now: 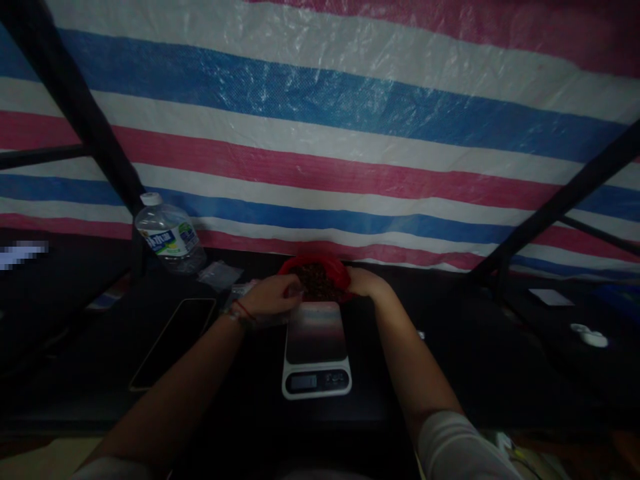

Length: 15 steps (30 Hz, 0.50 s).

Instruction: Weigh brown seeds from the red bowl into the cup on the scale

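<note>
Dim scene, dark table (440, 373) against a striped tarp (350, 133).

Bowl (316, 277): red, shallow, at the far edge of the table just behind the scale (316, 351), filled with a dark, granular load, possibly beans or dried berries; too dark to tell which.

Right hand (364, 281): at the bowl's right rim, fingers wrapped round the far side and mostly hidden. It looks like a grip on the rim, but I cannot tell how tightly it closes.

Left hand (273, 297): at the bowl's left edge, fingers drawn together, tips low by the rim next to a bit of clear plastic, likely a small bag (295, 293). Whether they pinch the bag or some of the contents, I cannot tell. A red cord sits at the wrist.

Scale: white body, platform bare and reflecting the tarp, display facing the person, reading not legible.

Handling, as a judgement: the bowl is probably thin, stiff plastic, light in itself, with most of the weight in the loose fill. The fill will shift and spill if the bowl is tilted. Best hold is the rim, opposite sides, kept level. The bag is limp and slippery, so it needs pinching at the mouth.

Around: phone (175, 341) lying flat left of the scale; water bottle (170, 237) further left at the back, tilted in view; more clear bags (220, 273) beside it.
</note>
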### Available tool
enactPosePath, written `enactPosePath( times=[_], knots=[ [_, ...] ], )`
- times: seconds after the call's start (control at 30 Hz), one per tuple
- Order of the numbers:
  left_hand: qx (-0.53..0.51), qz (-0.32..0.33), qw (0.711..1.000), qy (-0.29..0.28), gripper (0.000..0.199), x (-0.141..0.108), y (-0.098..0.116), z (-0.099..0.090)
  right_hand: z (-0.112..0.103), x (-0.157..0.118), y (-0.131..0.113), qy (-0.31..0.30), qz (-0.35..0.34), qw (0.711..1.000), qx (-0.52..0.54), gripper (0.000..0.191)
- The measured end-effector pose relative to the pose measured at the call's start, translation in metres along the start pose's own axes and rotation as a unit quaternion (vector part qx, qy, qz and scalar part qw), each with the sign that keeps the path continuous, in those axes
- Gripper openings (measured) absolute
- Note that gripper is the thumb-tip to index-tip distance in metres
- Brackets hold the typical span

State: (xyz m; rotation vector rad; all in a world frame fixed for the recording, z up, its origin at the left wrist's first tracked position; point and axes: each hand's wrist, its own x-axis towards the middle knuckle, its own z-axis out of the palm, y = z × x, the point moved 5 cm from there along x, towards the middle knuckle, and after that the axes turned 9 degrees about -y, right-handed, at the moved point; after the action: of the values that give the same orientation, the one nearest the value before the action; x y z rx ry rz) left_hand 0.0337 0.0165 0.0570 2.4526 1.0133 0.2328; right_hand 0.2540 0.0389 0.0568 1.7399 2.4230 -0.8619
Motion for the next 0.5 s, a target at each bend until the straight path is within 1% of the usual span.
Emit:
enactPosePath(
  times=[0.07,0.13,0.2,0.27,0.33,0.4,0.43,0.47,0.5],
  knots=[
    [0.000,-0.021,0.999,-0.028,0.023,0.000,-0.010,0.000,-0.005,-0.004,-0.002,0.002,-0.022,0.998,0.052,0.027],
    [0.004,-0.041,0.998,-0.037,0.025,0.001,-0.019,0.001,-0.009,-0.008,-0.001,0.013,-0.019,0.995,0.099,0.037],
    [0.005,-0.056,0.998,-0.028,0.027,0.003,-0.024,0.002,-0.012,-0.010,0.000,0.028,-0.012,0.991,0.134,0.046],
    [-0.001,-0.058,0.998,-0.003,0.028,0.005,-0.026,-0.003,-0.017,-0.011,0.001,0.059,-0.023,0.984,0.164,0.052],
    [-0.011,-0.050,0.998,0.037,0.029,0.005,-0.025,-0.014,-0.023,-0.011,0.003,0.102,-0.036,0.975,0.195,0.052],
    [-0.024,-0.046,0.996,0.074,0.033,0.003,-0.024,-0.026,-0.028,-0.011,0.010,0.140,-0.017,0.967,0.210,0.048],
    [-0.031,-0.043,0.995,0.082,0.036,0.002,-0.023,-0.031,-0.030,-0.012,0.013,0.148,0.002,0.968,0.204,0.045],
    [-0.038,-0.040,0.995,0.081,0.037,0.000,-0.023,-0.034,-0.030,-0.012,0.017,0.144,0.022,0.971,0.189,0.042],
    [-0.043,-0.038,0.996,0.070,0.038,-0.001,-0.022,-0.035,-0.029,-0.012,0.019,0.124,0.037,0.977,0.167,0.039]
  ],
)
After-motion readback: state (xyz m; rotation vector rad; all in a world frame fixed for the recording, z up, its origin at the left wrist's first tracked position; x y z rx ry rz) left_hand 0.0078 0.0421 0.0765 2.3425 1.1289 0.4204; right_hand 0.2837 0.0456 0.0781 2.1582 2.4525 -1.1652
